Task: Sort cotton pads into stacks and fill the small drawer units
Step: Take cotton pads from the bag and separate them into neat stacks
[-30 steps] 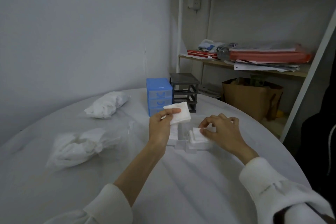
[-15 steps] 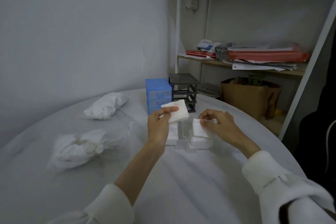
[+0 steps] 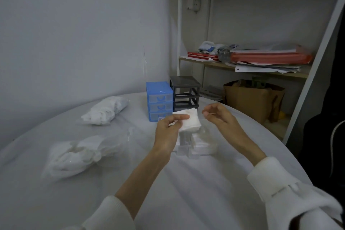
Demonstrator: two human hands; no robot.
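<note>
While raised over the white tabletop [image 3: 186, 183], left hand [image 3: 168, 132] with thumb laid flat across a stack of square cotton pads [image 3: 188, 120], fingers curled beneath, forearm bare and angled up from a white sleeve [image 3: 106, 214] at the near edge. Stack tilted, held above clear drawers [image 3: 196, 142] lying on the tabletop, those already packed with more white pads. Right hand [image 3: 218, 117] lifted just right of the stack, apart from it, fingers loosely bent, thumb and forefinger tips close together; something thin and pale between them, too small to tell what. Right forearm stretched in from the near right, wrist cocked slightly, cuff bunched.

Just beyond the hands, blue drawer unit [image 3: 159, 103] with three drawers in place, and touching its right side a black drawer frame [image 3: 185, 92] with open slots. On the far left, a plastic bag of pads [image 3: 105, 111]; nearer on the left, a second, flatter bag of pads [image 3: 78, 155]. Off the tabletop at the far right, a shelf [image 3: 242, 66] with red folders and papers, a brown paper bag [image 3: 252, 99] below it.
</note>
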